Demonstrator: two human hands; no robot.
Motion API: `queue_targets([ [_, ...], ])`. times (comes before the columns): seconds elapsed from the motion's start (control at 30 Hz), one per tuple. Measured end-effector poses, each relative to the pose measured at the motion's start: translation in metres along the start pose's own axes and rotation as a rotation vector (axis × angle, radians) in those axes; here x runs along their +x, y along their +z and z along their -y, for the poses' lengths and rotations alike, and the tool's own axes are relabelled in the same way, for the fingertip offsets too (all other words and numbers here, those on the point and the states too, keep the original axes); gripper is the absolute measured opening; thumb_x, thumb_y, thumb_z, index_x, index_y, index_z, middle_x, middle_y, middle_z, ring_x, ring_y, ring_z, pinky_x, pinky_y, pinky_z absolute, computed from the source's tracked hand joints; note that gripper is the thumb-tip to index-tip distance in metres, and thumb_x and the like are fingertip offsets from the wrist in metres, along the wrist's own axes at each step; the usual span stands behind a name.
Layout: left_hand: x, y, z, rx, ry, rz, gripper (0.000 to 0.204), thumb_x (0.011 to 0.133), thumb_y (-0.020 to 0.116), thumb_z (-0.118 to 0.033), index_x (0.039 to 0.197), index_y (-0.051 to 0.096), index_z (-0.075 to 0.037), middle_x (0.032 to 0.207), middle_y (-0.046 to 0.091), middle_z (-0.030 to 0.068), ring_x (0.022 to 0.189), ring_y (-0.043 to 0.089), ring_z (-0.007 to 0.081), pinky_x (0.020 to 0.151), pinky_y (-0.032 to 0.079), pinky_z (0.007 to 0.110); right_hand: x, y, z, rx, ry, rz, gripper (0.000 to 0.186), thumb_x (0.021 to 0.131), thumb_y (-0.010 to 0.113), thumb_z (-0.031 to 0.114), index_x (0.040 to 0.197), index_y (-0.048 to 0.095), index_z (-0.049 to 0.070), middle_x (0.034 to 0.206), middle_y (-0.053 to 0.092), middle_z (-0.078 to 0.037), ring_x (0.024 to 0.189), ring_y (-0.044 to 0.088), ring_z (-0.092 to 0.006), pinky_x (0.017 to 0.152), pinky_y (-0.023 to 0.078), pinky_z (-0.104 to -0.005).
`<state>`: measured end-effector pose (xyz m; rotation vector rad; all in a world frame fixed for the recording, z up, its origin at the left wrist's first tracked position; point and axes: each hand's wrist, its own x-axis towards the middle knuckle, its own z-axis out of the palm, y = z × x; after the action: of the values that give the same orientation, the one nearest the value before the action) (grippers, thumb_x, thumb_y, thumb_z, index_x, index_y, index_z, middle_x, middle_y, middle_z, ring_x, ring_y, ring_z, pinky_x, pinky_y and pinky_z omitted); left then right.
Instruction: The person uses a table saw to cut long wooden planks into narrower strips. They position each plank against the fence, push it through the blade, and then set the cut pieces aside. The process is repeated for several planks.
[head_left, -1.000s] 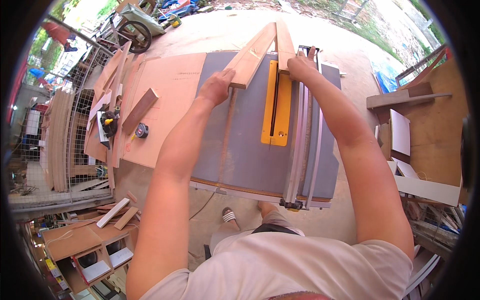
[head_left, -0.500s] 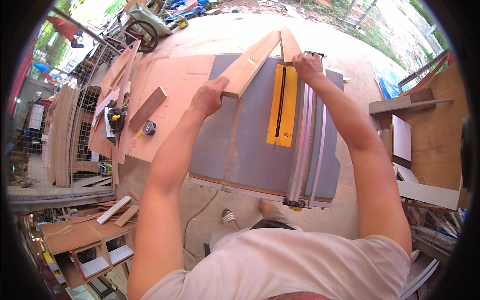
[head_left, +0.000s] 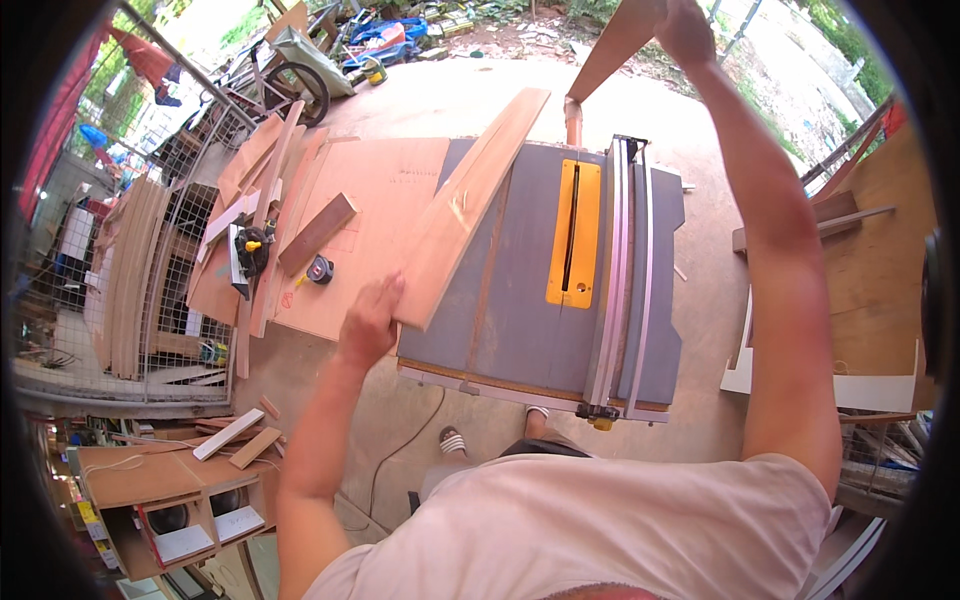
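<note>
My left hand (head_left: 370, 318) grips the near end of a long pale board (head_left: 478, 195), which lies slanting across the left of the grey table saw (head_left: 520, 280) and the adjoining plywood sheet (head_left: 370, 200). High at the upper right, my right hand (head_left: 688, 30) is closed on a second board (head_left: 615, 50), raised beyond the saw's far edge; its lower end meets an upright wooden piece (head_left: 574, 122), though I cannot tell whether they are joined. The saw has a yellow throat plate (head_left: 580, 290) and a metal fence (head_left: 618, 290) to its right. A tape measure (head_left: 320, 270) and brown offcut (head_left: 316, 232) lie on the plywood.
Leaning boards and a black-and-yellow tool (head_left: 248, 250) are at left beside a mesh fence (head_left: 182, 300). Wooden cabinets (head_left: 170, 470) stand lower left, a plywood bench (head_left: 870, 300) right. A bicycle wheel (head_left: 305, 95) and rubble (head_left: 480, 35) are behind. A cord (head_left: 405, 430) crosses the floor.
The two boards have parted: my left hand has drawn its board down and left, and my right hand has lifted the other up and to the right, away from the saw.
</note>
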<state>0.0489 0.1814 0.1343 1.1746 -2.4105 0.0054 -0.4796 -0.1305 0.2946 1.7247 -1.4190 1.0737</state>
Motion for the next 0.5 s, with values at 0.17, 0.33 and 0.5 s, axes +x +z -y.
queue_targets([
  [0.17,-0.085,0.007,-0.020,0.030,-0.005,-0.059,0.045,0.076,0.052,0.006,0.122,0.054,0.007,0.124,0.056,0.0248,0.111,0.056,0.0411,0.097,0.045,0.049,0.090,-0.056,0.026,0.008,0.063,0.102,0.016,0.080,0.053,0.010,0.092,0.062,0.003,0.087,0.062,-0.017,0.088,0.061,-0.0308,0.079,0.048,-0.0422],
  [0.33,-0.153,0.032,-0.018,-0.035,-0.010,-0.072,0.042,0.078,0.054,0.002,0.120,0.056,0.005,0.125,0.056,0.0230,0.111,0.055,0.0420,0.098,0.044,0.048,0.162,-0.144,0.070,-0.118,-0.131,0.062,0.024,0.076,0.052,0.004,0.097,0.063,0.003,0.101,0.063,-0.019,0.103,0.059,-0.0329,0.087,0.045,-0.0423],
  [0.5,-0.192,0.068,0.004,-0.108,-0.009,-0.078,0.041,0.078,0.056,-0.002,0.118,0.060,0.000,0.123,0.058,0.0186,0.111,0.055,0.0382,0.096,0.046,0.045,0.212,-0.201,0.139,-0.148,-0.238,0.271,0.020,0.084,0.055,0.012,0.099,0.063,0.003,0.098,0.064,-0.017,0.097,0.060,-0.0300,0.084,0.046,-0.0407],
])
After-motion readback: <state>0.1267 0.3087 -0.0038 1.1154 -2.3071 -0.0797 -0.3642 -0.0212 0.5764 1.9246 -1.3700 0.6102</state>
